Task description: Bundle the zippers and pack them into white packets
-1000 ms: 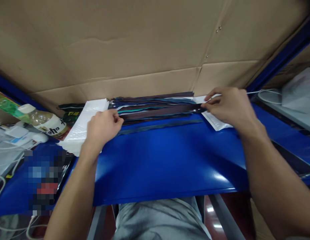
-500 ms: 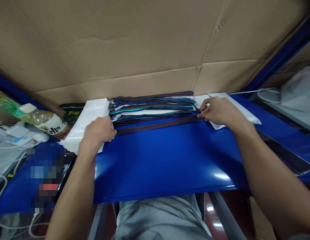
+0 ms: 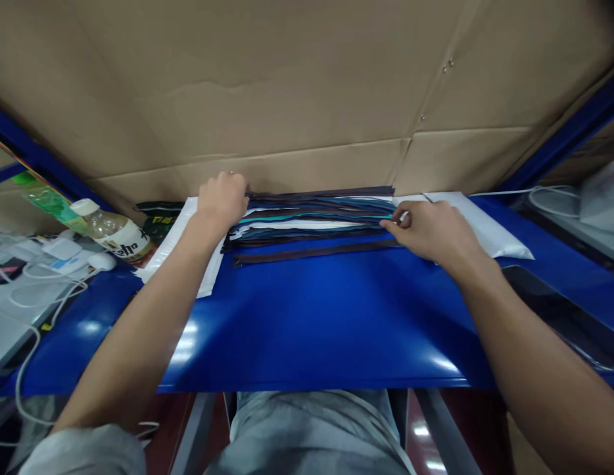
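Observation:
A pile of dark, teal and white strips [image 3: 311, 214] lies lengthwise at the back of the blue table. One brown strip [image 3: 316, 252] lies apart in front of it. At the pile's back left end is my left hand [image 3: 223, 199], fingers bent together; what its fingertips hold, if anything, is hidden. My right hand [image 3: 428, 227] is at the pile's right end, thumb and fingers pinched at the strip ends; what sits between them is too small to name.
White packets [image 3: 212, 274] lie under my left forearm, and a white bag [image 3: 489, 227] lies behind my right hand. At the left are a bottle [image 3: 113, 231], a dark packet [image 3: 161, 221] and white cables. A phone [image 3: 564, 316] is at the right. Cardboard [image 3: 287, 86] stands behind.
My left hand has let go of the front brown strip's left end and moved up and back to the pile's rear corner. My right hand remains near the right end. The view has shifted slightly.

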{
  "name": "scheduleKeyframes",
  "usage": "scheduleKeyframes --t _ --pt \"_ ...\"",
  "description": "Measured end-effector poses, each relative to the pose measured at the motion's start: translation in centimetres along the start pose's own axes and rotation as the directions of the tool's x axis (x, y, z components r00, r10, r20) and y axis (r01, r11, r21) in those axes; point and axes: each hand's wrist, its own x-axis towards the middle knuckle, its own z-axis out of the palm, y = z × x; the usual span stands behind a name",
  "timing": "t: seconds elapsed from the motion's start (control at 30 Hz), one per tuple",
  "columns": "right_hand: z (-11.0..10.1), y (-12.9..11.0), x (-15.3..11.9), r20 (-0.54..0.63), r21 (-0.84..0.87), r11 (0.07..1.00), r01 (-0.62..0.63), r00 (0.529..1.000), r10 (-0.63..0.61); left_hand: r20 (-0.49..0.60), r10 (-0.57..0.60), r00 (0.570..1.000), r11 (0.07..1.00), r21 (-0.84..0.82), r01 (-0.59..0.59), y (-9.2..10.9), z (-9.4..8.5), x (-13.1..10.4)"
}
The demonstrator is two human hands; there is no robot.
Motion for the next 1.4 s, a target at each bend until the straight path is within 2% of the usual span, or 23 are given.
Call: scheduleKeyframes --t 0.13,0.27,0.5,0.6,0.7,0.77,0.87,0.93,0.97,1.1,1.3,1.4 --pt "0.5 -2.3 -0.5 -0.040 -0.114 0.993 -0.030 0.999 0.025 0.082 0.119 0.990 0.989 0.082 -0.125 0.1 1.4 3.8" --pt "1.0 -3.4 -0.7 0.037 -0.168 0.985 0.028 0.999 -0.022 0.096 0.151 0.984 0.981 0.107 -0.161 -0.5 2.7 5.0" --pt "1.8 -4.0 -0.8 0.094 -0.253 0.962 0.100 0.993 -0.079 -0.003 0.152 0.988 0.986 0.074 -0.151 -1.3 3.4 5.1" --pt "1.8 -4.1 -0.8 0.089 -0.241 0.965 0.107 0.992 -0.088 -0.121 0.142 0.982 0.987 -0.060 -0.150 -1.7 3.7 4.9" --pt "2.0 -4.4 -0.9 0.083 -0.156 0.979 0.129 0.990 -0.118 -0.302 0.121 0.946 0.912 -0.342 -0.226 -1.3 4.2 3.2" --pt "2.3 -5.1 -1.3 0.078 -0.065 0.982 0.177 0.982 -0.172 -0.369 0.091 0.925 0.785 -0.545 -0.295 -0.1 4.9 1.1" --pt "3.5 -6.8 -2.2 0.044 0.047 0.953 0.300 0.952 -0.302 -0.324 0.069 0.943 0.543 -0.781 -0.309 2.8 6.4 -3.1" --pt "4.4 -8.2 -2.9 0.030 0.140 0.921 0.364 0.928 -0.371 -0.228 0.146 0.963 0.402 -0.875 -0.269 4.9 7.4 -5.7" --pt "4.9 -8.8 -3.2 0.031 0.198 0.907 0.371 0.923 -0.384 -0.194 0.180 0.964 0.360 -0.899 -0.248 5.8 7.8 -6.8" --pt "5.8 -10.1 -3.8 0.038 0.371 0.874 0.313 0.935 -0.351 -0.148 0.277 0.949 0.297 -0.926 -0.231 8.1 8.5 -9.2" --pt "5.7 -10.1 -3.8 -0.013 0.484 0.824 0.294 0.944 -0.329 -0.156 0.254 0.955 0.222 -0.951 -0.214 8.3 8.0 -9.8" --pt "5.8 -10.2 -3.9 -0.012 0.506 0.807 0.304 0.938 -0.346 -0.168 0.262 0.950 0.217 -0.949 -0.227 8.3 7.9 -9.9"
